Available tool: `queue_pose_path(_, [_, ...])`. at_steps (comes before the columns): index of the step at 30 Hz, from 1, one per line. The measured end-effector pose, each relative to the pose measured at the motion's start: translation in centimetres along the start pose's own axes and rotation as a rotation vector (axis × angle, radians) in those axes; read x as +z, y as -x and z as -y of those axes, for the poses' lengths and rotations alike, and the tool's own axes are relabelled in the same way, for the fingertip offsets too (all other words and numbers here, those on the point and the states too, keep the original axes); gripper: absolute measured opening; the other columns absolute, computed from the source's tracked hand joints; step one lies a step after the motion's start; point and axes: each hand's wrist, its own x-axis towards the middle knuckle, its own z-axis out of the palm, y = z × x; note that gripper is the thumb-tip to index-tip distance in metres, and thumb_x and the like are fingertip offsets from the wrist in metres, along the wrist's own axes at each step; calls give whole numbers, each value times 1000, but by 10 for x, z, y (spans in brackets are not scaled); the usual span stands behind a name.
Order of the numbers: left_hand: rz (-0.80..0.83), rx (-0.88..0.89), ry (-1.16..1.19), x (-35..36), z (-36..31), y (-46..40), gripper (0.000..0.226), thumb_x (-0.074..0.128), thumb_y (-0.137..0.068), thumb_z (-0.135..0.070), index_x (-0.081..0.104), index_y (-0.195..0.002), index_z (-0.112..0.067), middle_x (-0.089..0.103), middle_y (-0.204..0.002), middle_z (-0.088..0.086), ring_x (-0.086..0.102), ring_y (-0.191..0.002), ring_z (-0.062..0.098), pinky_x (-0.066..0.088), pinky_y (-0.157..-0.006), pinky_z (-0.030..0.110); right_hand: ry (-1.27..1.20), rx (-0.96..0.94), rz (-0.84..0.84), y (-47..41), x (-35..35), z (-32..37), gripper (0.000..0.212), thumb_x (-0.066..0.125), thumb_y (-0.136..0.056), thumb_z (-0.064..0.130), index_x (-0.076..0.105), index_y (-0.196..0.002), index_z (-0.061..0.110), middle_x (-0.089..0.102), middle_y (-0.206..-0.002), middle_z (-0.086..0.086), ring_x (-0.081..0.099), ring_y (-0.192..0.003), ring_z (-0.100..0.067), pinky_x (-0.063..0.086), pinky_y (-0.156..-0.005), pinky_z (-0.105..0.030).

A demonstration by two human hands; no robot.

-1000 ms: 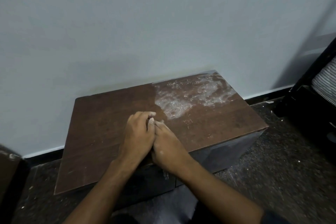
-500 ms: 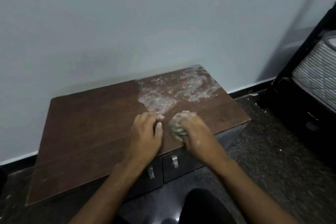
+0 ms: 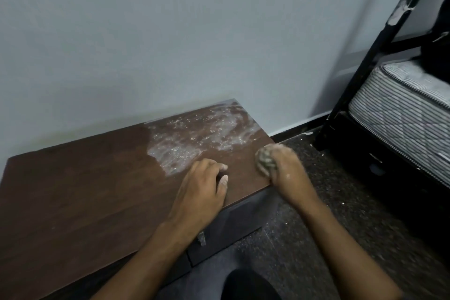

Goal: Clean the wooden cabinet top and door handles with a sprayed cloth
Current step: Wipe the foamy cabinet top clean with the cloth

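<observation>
A low cabinet with a dark brown wooden top (image 3: 80,192) stands against the wall. White foamy residue (image 3: 194,139) covers the top's far right part. My right hand (image 3: 285,166) is shut on a crumpled greyish cloth (image 3: 264,159) at the top's right front corner. My left hand (image 3: 202,190) rests palm down on the wood near the front edge, fingers curled, holding nothing. Below the edge, one small metal door handle (image 3: 201,239) shows on the grey doors (image 3: 231,224); my left forearm hides most of the left door.
A pale wall (image 3: 170,32) rises behind the cabinet. To the right stands a black bed frame (image 3: 379,39) with a striped mattress (image 3: 401,110). Dark speckled floor (image 3: 316,202) lies between them. My dark-clad knee (image 3: 248,285) shows at the bottom.
My hands have parted: the right hand carried the cloth rightward to the top's right front corner. The view swung right, bringing the bed frame and mattress into sight.
</observation>
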Motion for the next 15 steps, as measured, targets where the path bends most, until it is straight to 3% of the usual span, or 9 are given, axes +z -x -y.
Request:
queue_pose_path(3, [13,2,0,6,-5,-3,25,50,-96,-32,60,-118,-24,52,-112,-16,45,-108,2,44,-93,26,11,130,-44,-20,-6,-22,11,56,-97,19,63,-99,12,62,-99,-3,58,-94,-26,49,-86,-43])
queue_pose_path(5, [18,-1,5,11,-8,-6,26,49,-97,-33,59,-119,-24,53,-113,-15,45,-108,2,44,-94,26,37,84,-53,-5,4,-1,14,51,-102,23,62,-109,17,60,-109,0,54,-103,-22,47,-94,-41])
queue_pose_path(7, [18,9,-6,16,-10,-10,27,49,-97,-34,59,-119,-23,53,-113,-14,45,-107,3,45,-94,27,20,-17,-6,23,17,26,25,50,-103,16,60,-126,13,59,-131,-4,48,-128,-24,39,-112,-40])
queue_pose_path(9, [26,22,-27,18,-12,-13,27,48,-97,-35,59,-119,-24,52,-113,-14,45,-107,4,45,-93,28,-18,-107,53,33,16,34,30,49,-102,15,59,-130,11,56,-139,-6,43,-138,-24,33,-119,-40])
queue_pose_path(12, [40,42,-36,16,-11,-13,28,48,-97,-35,58,-121,-25,53,-114,-16,45,-107,1,44,-94,26,2,-73,70,-4,9,-2,16,48,-101,16,62,-107,20,61,-113,0,55,-111,-21,46,-99,-38])
queue_pose_path(15, [27,46,-47,12,-8,-11,27,49,-97,-34,58,-121,-25,53,-114,-17,44,-107,-1,43,-95,24,7,100,23,-45,8,-31,12,50,-99,24,59,-99,16,58,-98,-1,55,-95,-25,47,-84,-38])
